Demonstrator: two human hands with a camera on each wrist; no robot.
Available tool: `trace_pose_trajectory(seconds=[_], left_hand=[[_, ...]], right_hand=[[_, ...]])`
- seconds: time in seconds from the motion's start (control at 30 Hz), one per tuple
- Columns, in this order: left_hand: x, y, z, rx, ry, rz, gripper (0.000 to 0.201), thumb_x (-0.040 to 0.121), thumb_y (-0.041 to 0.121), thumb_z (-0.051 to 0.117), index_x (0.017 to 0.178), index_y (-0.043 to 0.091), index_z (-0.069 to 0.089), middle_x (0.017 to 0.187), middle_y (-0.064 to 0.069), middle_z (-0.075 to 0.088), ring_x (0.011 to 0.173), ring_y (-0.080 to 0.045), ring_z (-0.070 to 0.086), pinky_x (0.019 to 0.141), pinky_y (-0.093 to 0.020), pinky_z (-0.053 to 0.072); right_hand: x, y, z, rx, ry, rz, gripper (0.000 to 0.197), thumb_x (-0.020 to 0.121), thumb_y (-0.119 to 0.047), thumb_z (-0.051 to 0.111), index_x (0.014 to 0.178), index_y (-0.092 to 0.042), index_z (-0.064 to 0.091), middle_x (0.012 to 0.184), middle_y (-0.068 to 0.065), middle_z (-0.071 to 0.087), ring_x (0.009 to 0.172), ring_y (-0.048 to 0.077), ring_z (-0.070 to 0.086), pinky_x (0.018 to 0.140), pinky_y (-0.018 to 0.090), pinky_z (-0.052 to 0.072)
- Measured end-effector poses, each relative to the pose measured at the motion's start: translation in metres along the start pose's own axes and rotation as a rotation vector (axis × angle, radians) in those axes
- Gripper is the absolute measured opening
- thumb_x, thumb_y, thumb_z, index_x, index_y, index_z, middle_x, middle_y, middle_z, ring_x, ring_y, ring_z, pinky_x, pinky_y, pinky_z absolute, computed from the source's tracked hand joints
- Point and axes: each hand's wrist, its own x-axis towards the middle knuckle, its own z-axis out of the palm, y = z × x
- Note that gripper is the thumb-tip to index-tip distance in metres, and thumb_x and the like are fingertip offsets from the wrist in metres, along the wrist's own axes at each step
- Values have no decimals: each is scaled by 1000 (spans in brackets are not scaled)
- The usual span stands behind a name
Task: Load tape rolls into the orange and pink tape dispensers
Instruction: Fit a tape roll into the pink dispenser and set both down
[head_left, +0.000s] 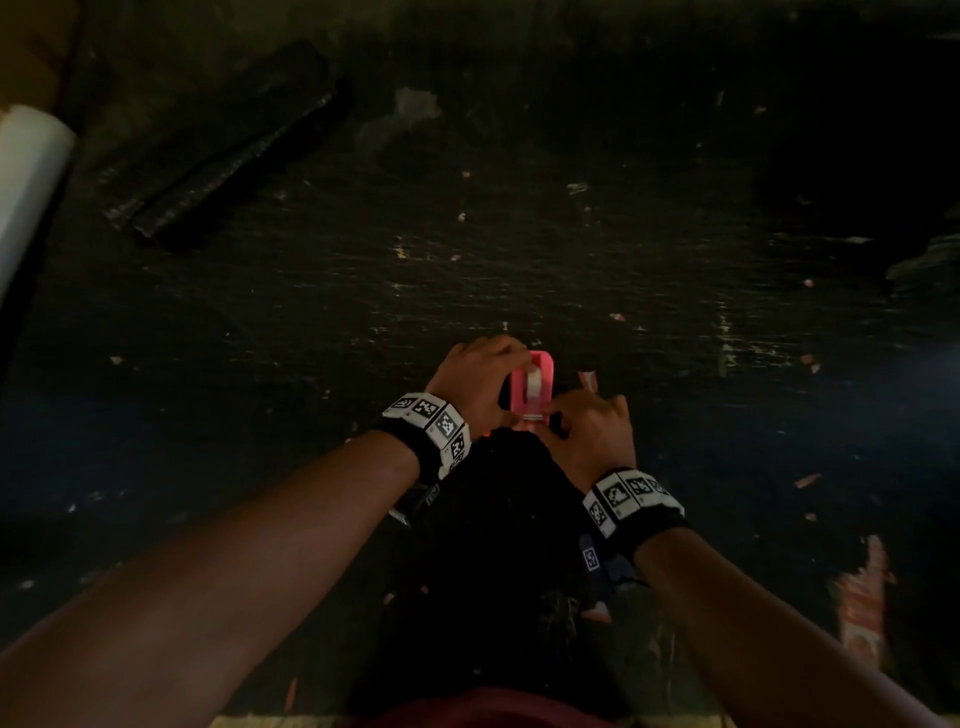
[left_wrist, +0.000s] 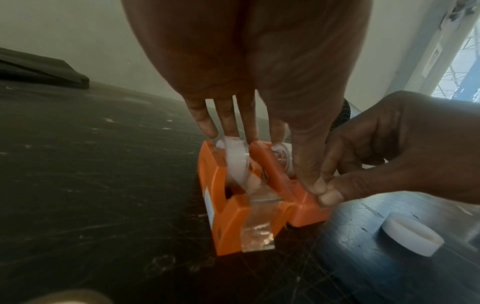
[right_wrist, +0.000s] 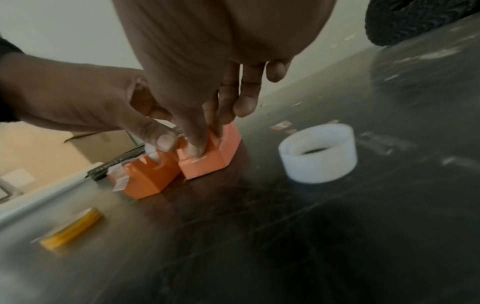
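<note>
Left hand (left_wrist: 246, 61) presses straight fingers (left_wrist: 226, 119) on the white tape roll (left_wrist: 235, 162), which sits in the orange dispenser (left_wrist: 231, 222). Right hand (left_wrist: 402, 148) pinches the front of a second dispenser (left_wrist: 309, 211), just beside the first, on its right. Under both hands is the dark table (left_wrist: 91, 185). A loose white roll (right_wrist: 319, 168) lies just right of the grip; a thin yellow roll (right_wrist: 71, 230) lies left.

Table (head_left: 571, 234): dark, scratched, flecked with pale scraps.
Black bundle (head_left: 228, 150): long, lying slantwise on the table's far left.
White tube (head_left: 28, 171): at the left edge.
Window (left_wrist: 459, 67): bright, off right.
</note>
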Motion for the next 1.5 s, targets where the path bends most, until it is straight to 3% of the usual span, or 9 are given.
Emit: trace_pose_trajectory(seconds=[0.1,0.27,0.4,0.6,0.77,0.93,1.1,1.3,1.5], left_hand=[[-1,0,0,4,-7,-1,77,70,46,87,138,28,53,149,4,48,137,-20,46,112,-43,36],[0,-2,0,13,-22,-1,77,73,42,86,140,28,52,152,3,45,140,-21,44,113,-44,34],[0,-3,2,16,-29,-8,78,74,43,84,142,28,50,153,4,43,141,-21,42,114,-44,32],[1,-1,1,24,-38,-26,80,73,42,85,143,29,49,154,4,43,142,-21,41,116,-45,31],[0,1,0,20,-41,-26,78,73,41,85,141,29,49,154,4,43,142,-21,41,116,-47,33],[-1,1,-1,11,-43,-18,82,73,41,86,144,27,48,155,2,42,143,-23,40,116,-46,33],[-16,-3,-7,-88,-7,-72,99,67,52,88,150,30,38,159,-1,33,145,-24,36,116,-50,33],[-73,-48,-12,-120,212,-306,66,80,36,79,138,35,49,147,1,42,136,-21,46,113,-43,42],[-134,-75,11,-96,39,-372,71,73,53,81,137,41,51,140,5,46,131,-17,46,112,-43,42]], right_hand=[[-1,5,-5,13,14,22,25,78,-46,78,92,-27,70,86,-8,69,87,16,66,85,38,37],[-20,39,-23,64,33,155,37,73,-44,77,102,-30,58,100,-9,57,91,15,60,84,36,43],[-44,60,-25,19,-165,175,56,70,-41,80,121,-28,59,122,1,53,114,23,52,95,42,47],[-51,58,-19,85,-213,154,62,72,-43,79,129,-31,57,130,-1,52,112,19,58,91,40,53],[-47,51,-11,128,-242,98,33,76,-20,77,108,-22,68,118,3,58,98,25,67,80,42,57],[-46,46,-9,135,-214,100,26,77,-19,76,101,-20,68,111,2,58,90,24,66,74,41,57],[-45,43,-10,117,-235,124,24,79,-21,76,101,-22,66,113,-1,55,89,18,64,72,31,54],[-47,41,-8,113,-225,155,27,79,-20,76,104,-22,66,117,0,55,92,19,63,70,26,44],[-47,38,-7,122,-241,193,31,78,-21,77,106,-25,64,120,-2,53,97,19,63,76,27,47]])
